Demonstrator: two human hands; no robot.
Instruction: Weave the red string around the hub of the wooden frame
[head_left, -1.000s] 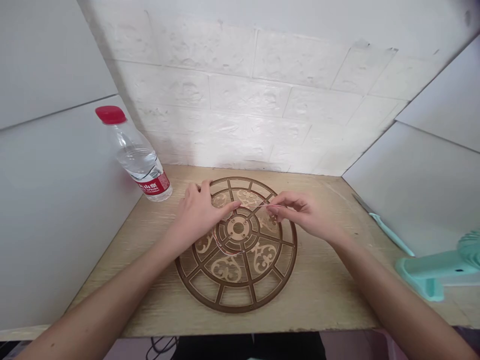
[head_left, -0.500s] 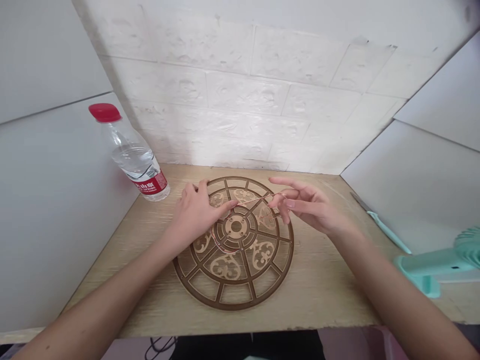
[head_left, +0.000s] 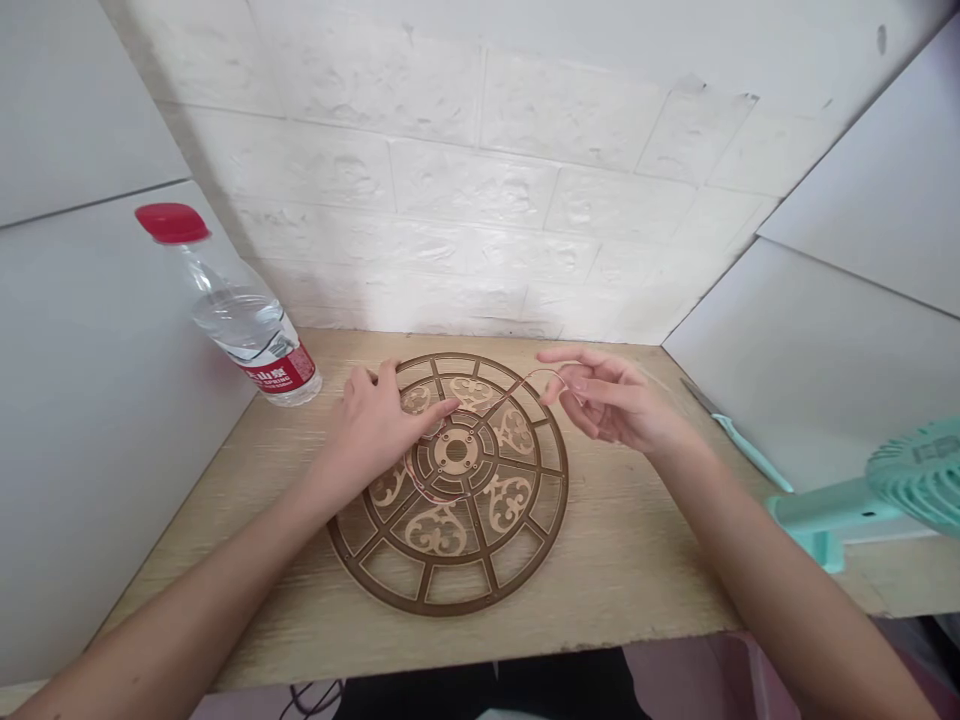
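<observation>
A round brown wooden wheel [head_left: 424, 582] with cut-out spokes and scroll ornaments lies flat on the table. Part of a thin coppery wire [head_left: 433, 496] curves along its inner ring. My left hand [head_left: 373, 412] rests on the wheel's upper left, fingers bent at the rim and thumb stretched to the inner ring, where the wire passes. From near that thumb the wire rises in a slack arc to my right hand [head_left: 607, 400]. The thumb and forefinger of this hand pinch the wire's end above the wheel's right edge, other fingers loosely bent.
At the back left stands a water bottle [head_left: 255, 335] with a red cap. On the right lie a knife with a turquoise handle [head_left: 752, 452] and a turquoise fan [head_left: 832, 505]. White panels flank the table [head_left: 600, 590], and a brick-patterned wall [head_left: 442, 200] closes the back.
The wire between my hands went from nearly straight to a slack upward arc. My right hand's fingers shifted slightly. The whole view has moved a little, so things sit further left.
</observation>
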